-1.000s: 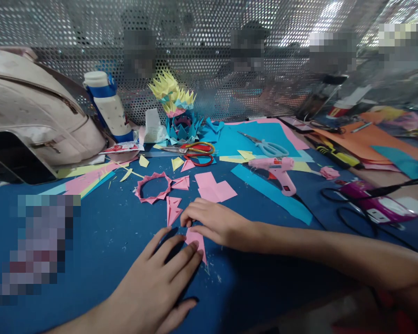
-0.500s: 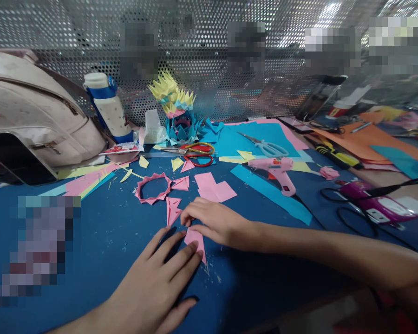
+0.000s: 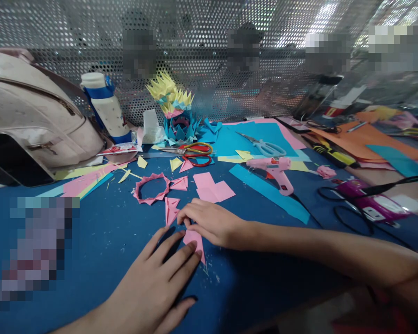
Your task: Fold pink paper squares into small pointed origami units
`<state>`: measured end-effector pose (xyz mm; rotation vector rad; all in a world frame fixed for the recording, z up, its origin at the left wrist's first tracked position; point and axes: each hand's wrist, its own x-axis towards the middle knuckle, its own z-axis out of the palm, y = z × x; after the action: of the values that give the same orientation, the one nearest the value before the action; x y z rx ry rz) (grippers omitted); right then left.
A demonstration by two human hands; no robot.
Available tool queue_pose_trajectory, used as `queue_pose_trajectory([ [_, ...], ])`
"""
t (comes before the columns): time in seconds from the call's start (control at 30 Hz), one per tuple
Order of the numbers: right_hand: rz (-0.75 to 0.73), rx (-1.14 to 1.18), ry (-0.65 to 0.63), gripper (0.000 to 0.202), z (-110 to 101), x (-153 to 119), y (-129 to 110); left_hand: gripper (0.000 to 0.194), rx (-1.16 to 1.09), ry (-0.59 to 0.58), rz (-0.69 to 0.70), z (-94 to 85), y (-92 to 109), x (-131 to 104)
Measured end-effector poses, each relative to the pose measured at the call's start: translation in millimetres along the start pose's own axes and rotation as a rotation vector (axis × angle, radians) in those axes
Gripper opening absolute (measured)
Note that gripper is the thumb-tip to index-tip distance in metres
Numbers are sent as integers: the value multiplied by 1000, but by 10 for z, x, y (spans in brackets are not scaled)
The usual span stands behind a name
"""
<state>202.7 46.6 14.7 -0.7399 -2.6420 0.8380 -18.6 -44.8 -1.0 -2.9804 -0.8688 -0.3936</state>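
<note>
Pink ring (image 3: 166,184) is joined; beside it lie folded pieces (image 3: 171,209), rightward unfolded squares (image 3: 223,191); nearer, left hand (image 3: 149,269) spreads over seemingly part-folded paper (image 3: 194,238), right hand (image 3: 212,222) curls, pinch indiscernible

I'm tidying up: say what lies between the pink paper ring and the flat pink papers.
A folded pink piece, in the head view; blue tabletop shows beside it.

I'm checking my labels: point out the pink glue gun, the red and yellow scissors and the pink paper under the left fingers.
Pink glue gun (image 3: 276,164): head view, on its body.
Red and yellow scissors (image 3: 181,150): head view, near the pivot.
Pink paper (image 3: 192,236): head view, on its uncovered upper part.
</note>
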Motion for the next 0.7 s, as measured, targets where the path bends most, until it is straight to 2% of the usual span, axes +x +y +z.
queue_pose_trajectory([
  [0.3, -93, 82, -24, 19, -43, -59, -12, 51, -11, 25, -8, 21, 5, 2],
  [0.6, 22, 184, 12, 12, -185, -166, 54, 54, -21, 22, 12, 24, -12, 7],
  [0.7, -3, 180, 34, 10, -160, -198, 101, 54, -20, 16, 32, 26, -22, 11],
])
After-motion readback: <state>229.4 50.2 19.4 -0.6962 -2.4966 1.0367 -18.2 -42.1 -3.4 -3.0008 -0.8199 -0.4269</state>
